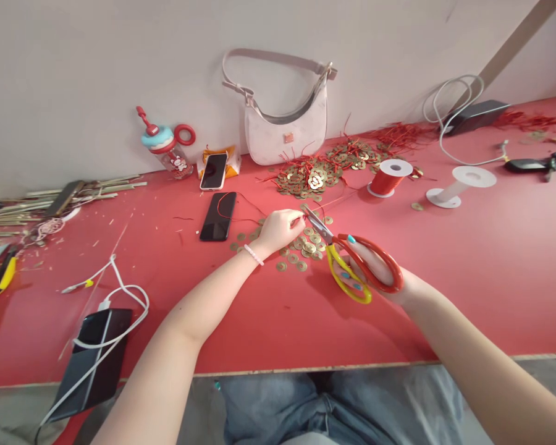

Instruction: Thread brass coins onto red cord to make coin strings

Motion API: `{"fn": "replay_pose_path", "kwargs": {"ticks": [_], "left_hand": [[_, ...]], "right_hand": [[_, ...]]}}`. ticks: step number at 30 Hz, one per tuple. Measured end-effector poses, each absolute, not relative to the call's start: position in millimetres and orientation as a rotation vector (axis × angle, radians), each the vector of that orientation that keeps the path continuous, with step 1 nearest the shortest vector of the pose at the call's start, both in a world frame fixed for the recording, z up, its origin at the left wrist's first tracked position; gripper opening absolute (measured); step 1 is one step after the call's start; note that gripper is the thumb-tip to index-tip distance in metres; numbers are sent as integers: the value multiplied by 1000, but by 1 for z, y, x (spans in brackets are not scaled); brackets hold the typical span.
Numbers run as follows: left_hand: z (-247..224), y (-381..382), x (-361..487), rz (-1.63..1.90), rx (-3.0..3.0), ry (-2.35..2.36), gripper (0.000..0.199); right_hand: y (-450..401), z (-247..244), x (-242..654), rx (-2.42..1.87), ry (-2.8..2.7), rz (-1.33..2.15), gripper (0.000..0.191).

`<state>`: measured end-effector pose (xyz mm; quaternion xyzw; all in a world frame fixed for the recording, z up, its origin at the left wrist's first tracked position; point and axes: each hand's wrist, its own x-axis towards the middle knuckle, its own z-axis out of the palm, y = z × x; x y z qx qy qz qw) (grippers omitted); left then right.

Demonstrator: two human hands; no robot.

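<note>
My left hand [282, 230] is closed in a pinch on a thin red cord [338, 199], which runs off toward a spool of red cord [389, 179]. My right hand [368, 262] grips a pair of scissors [323, 227] with one red and one yellow handle. The blade tips are right beside the left fingertips, at the cord. Whether the blades touch the cord I cannot tell. Under and around both hands lie loose brass-coloured coins [301, 266] with holes. Behind them is a heap of similar coins tied with red cord [315, 176].
Two phones [218, 216] [214, 171] lie left of the coins. A pale handbag [287, 133] and a cup with a straw [178, 161] stand by the wall. A white spool [461, 185] is at right. At left are thin sticks [106, 188], a yellow cutter [4, 275] and a cabled power bank [97, 352].
</note>
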<state>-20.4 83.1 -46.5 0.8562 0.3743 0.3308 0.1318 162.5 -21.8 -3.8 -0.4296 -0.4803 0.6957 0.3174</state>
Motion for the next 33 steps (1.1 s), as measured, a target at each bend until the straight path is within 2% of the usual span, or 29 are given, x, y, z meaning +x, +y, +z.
{"fn": "replay_pose_path", "kwargs": {"ticks": [4, 21, 28, 33], "left_hand": [[-46, 84, -21, 953, 2496, 1085, 27], [-46, 86, -22, 942, 2568, 1098, 26], [-47, 85, -21, 937, 2560, 1091, 27], [-48, 83, -19, 923, 2562, 1065, 27]], "right_hand": [[-19, -9, 166, -1147, -1296, 1819, 41], [-17, -22, 174, -1116, -1246, 1837, 28], [-16, -14, 167, -1206, -1300, 1820, 39], [-14, -10, 166, -1239, -1316, 1756, 38]]}}
